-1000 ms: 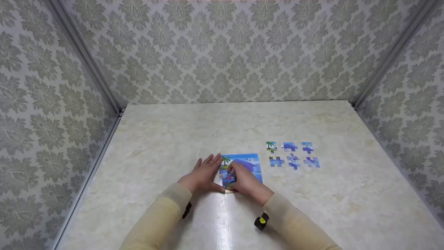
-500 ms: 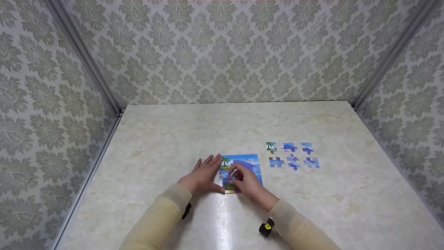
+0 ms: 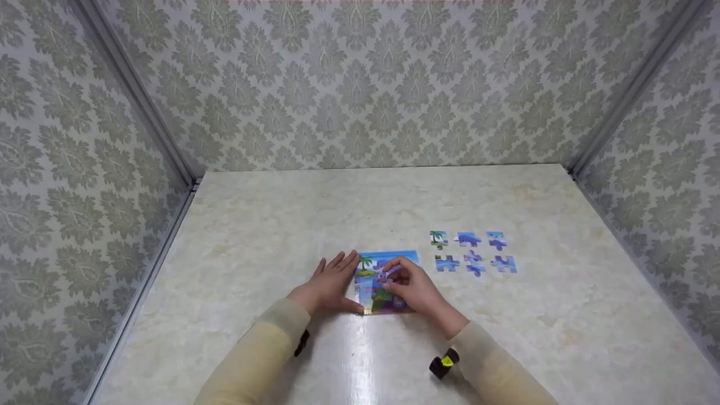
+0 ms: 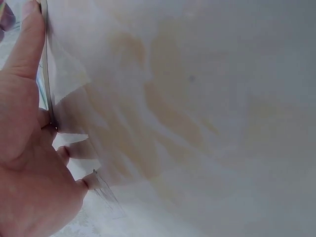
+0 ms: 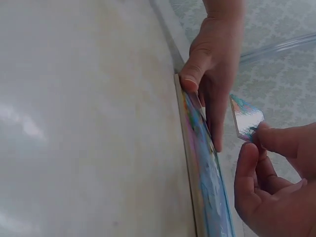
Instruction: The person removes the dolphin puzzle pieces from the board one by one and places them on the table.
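Observation:
A jigsaw board (image 3: 368, 295) with a palm tree picture lies on the table in the head view. My left hand (image 3: 331, 286) rests along its left side, fingers straight, with the thumb at the near left corner. Over the board, my right hand (image 3: 415, 289) pinches a small puzzle piece (image 5: 247, 121) between thumb and fingers. In the right wrist view that piece is raised clear of the board, its shiny face catching light. My right hand hides part of the board in the head view.
Several loose puzzle pieces (image 3: 472, 253) lie in two rows to the right of the board. The pale table (image 3: 281, 214) is bounded by patterned walls (image 3: 360, 84) at the back and both sides.
My right hand has risen from the board's lower left and shifted right, carrying the puzzle piece. More of the board's lower part shows. My left hand has stayed in place.

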Demonstrator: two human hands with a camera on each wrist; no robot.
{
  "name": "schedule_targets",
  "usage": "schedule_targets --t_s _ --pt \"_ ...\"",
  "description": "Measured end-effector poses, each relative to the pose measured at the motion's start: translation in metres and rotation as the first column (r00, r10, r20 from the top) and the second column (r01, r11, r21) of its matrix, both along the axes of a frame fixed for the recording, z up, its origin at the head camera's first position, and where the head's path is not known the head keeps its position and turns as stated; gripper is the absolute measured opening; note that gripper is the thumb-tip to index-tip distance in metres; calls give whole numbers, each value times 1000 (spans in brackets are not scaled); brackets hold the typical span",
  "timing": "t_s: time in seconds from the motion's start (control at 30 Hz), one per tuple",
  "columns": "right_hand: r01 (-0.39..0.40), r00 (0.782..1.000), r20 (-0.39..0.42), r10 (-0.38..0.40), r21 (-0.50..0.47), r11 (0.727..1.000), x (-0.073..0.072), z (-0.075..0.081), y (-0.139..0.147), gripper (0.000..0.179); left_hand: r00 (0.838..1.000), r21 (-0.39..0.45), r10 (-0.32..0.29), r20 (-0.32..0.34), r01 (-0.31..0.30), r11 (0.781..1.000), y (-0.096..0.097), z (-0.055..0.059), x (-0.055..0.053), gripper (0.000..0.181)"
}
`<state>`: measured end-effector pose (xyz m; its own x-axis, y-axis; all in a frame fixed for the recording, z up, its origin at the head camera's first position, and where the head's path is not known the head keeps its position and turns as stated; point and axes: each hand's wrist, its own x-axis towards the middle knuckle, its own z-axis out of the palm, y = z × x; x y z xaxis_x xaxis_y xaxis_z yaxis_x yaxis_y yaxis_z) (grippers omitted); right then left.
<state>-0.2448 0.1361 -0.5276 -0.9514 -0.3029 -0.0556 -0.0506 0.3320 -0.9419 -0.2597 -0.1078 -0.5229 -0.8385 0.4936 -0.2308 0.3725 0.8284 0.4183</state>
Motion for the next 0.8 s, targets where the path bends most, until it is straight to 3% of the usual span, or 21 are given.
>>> schedule_targets --t_s 0.2,0.43,0.8 --pt "22 999 43 -23 10 1000 1 8 28 27 1000 -4 -2 -3 2 1000 0 0 0 122" --pt "42 998 34 -45 68 997 0 9 70 28 1000 6 -6 -7 6 1000 -1 -1 0 122" --pt "170 978 100 -185 147 974 -6 3 116 26 1000 9 -15 -20 16 1000 -2 -4 -1 121"
